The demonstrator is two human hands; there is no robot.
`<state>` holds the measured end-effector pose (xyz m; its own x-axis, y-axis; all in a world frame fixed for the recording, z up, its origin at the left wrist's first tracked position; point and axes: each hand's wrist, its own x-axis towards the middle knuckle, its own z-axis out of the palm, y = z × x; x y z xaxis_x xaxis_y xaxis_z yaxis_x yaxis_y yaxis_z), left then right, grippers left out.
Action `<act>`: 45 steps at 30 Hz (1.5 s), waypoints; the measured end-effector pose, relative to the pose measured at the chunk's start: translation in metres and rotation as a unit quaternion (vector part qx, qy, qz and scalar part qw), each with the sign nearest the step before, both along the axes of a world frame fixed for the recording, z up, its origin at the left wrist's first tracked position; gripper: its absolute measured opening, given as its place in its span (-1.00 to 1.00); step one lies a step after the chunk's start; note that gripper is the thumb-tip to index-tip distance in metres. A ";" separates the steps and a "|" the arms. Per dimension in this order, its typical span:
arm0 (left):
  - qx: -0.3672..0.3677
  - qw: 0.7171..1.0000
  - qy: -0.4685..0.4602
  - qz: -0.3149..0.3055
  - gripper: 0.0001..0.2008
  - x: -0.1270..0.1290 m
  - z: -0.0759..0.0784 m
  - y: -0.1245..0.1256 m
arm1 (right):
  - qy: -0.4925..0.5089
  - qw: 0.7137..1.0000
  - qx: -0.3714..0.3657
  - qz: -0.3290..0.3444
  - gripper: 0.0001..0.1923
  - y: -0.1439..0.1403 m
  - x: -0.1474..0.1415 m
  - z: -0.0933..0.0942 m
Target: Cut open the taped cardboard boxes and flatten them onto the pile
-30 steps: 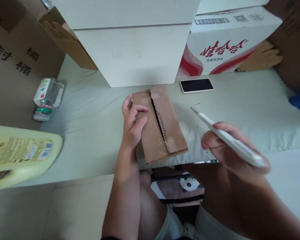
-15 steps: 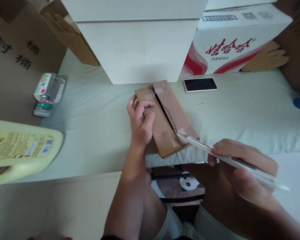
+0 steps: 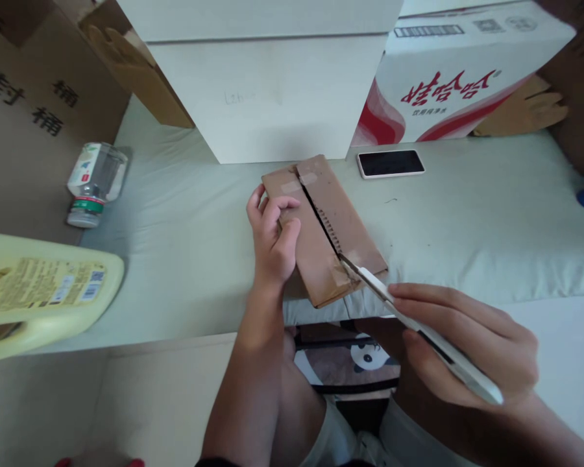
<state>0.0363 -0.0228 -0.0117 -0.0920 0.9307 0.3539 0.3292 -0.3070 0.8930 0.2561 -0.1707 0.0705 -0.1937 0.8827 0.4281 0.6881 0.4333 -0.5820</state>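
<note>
A small brown cardboard box [image 3: 316, 250] lies aslant on the pale green cloth. Between its top flaps runs a dark gap with a ragged, corrugated edge, and clear tape shows at both ends. My left hand [image 3: 275, 237] grips the box's left side, thumb and a finger on top. In my right hand [image 3: 467, 337] is a white utility knife [image 3: 448, 347], fingers closed around its handle. Its blade meets the near end of the gap, by the tape; how deep the tip sits cannot be made out.
Beyond the box stand a tall white box [image 3: 272, 104] and a red-and-white carton [image 3: 442, 91]. A phone [image 3: 392, 163] lies to the right on the cloth [image 3: 491, 220]. To the left are a clear bottle [image 3: 95, 185] and a yellow jug [image 3: 53, 292].
My right hand has shifted slightly down, and the knife has turned to a steeper angle in it. The gap between the flaps looks narrower. My left hand has barely moved.
</note>
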 end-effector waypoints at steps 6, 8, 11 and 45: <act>-0.005 1.000 -0.004 0.005 -0.81 0.002 0.001 0.000 | -0.002 1.000 -0.006 0.006 -0.65 0.002 -0.009 0.000; -0.011 1.000 -0.005 0.011 -0.80 0.002 0.001 -0.001 | 0.000 1.000 -0.011 -0.004 -0.66 0.000 -0.008 0.001; -0.010 1.000 -0.009 0.020 -0.79 0.004 0.001 -0.001 | -0.017 1.000 0.024 0.008 -0.69 -0.002 -0.003 0.003; -0.008 0.999 -0.007 0.035 -0.77 0.005 -0.002 0.002 | 0.009 0.998 -0.037 0.056 -0.74 0.002 0.005 0.016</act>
<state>0.0411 -0.0211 -0.0138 -0.1610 0.9277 0.3368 0.3372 -0.2690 0.9022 0.2610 -0.1683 0.0864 -0.2850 0.8855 0.3670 0.6271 0.4619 -0.6272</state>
